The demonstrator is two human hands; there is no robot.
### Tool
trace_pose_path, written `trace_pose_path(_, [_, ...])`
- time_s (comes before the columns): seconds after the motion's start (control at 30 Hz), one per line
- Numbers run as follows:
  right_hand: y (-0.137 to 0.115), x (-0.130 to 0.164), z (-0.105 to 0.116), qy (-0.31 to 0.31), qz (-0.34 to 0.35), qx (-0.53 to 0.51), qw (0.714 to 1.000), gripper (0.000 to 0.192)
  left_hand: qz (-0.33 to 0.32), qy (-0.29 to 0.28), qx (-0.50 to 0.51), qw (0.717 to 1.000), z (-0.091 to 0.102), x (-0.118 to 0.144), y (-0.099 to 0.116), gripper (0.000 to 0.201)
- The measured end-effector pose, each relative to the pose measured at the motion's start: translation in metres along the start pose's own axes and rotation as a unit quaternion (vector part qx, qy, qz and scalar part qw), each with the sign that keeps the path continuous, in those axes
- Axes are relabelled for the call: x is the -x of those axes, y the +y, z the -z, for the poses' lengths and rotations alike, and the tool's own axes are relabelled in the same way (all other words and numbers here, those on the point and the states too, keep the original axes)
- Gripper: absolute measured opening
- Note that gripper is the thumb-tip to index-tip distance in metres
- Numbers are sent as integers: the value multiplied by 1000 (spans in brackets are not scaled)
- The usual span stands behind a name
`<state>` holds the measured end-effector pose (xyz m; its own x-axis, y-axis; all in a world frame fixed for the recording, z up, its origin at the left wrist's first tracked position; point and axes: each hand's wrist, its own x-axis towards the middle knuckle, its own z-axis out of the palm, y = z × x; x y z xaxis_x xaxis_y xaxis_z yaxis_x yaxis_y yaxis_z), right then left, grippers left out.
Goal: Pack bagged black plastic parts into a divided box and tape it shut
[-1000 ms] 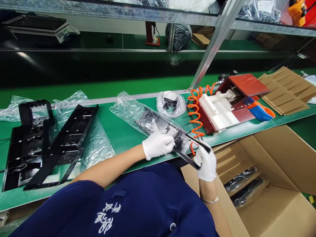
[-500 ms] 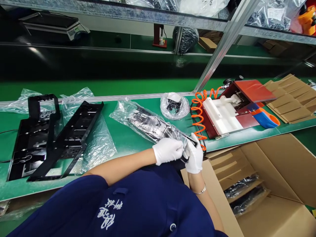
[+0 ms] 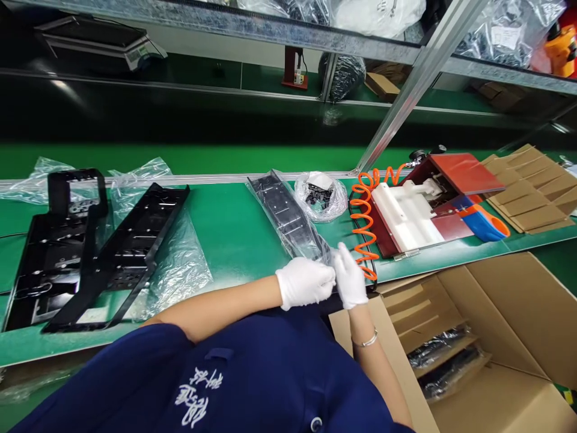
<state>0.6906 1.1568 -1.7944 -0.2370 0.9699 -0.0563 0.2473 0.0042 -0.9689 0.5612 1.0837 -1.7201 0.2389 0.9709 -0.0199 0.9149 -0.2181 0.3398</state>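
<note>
- Since a moment ago, the bagged black part (image 3: 288, 216) has turned: now it lies lengthwise away from us on the green tabletop (image 3: 225, 228), fully inside its clear bag.
- Our left hand (image 3: 305, 282) and right hand (image 3: 349, 279), both in white gloves, pinch the bag's near end together at the tabletop edge; we judge the bagging is nearly finished.
- Just right are the orange coiled hose (image 3: 364, 222) and the open carton (image 3: 496, 337); the left side has free room.

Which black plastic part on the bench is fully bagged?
The bagged part at both hands, beside the orange hose. The two left parts lie bare.
</note>
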Motion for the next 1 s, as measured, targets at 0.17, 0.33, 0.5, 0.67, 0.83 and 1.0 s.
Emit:
trace_pose_path(0.17, [-7,-21,13,-30,8,63,998,56,-70,-89,-53,992,-23,7,-1,16])
trace_pose_path(0.33, [-9,-42,-19,-216,-59,15,974,26,-105,-80,-52,990,-28,14,-7,17])
trace_pose_path(0.5, [6,-26,0,-193,-82,-70,975,25,20,302,130,944,-8,40,-58,15])
trace_pose_path(0.67, [17,12,49,-120,-132,-123,976,37,200,613,291,707,10,51,-117,63])
trace_pose_path(0.83, [17,32,82,-63,-132,-144,979,40,104,451,501,731,32,40,-108,71])
trace_pose_path(1.0, [6,38,97,-78,-115,-185,973,39,101,407,568,708,44,30,-88,59])
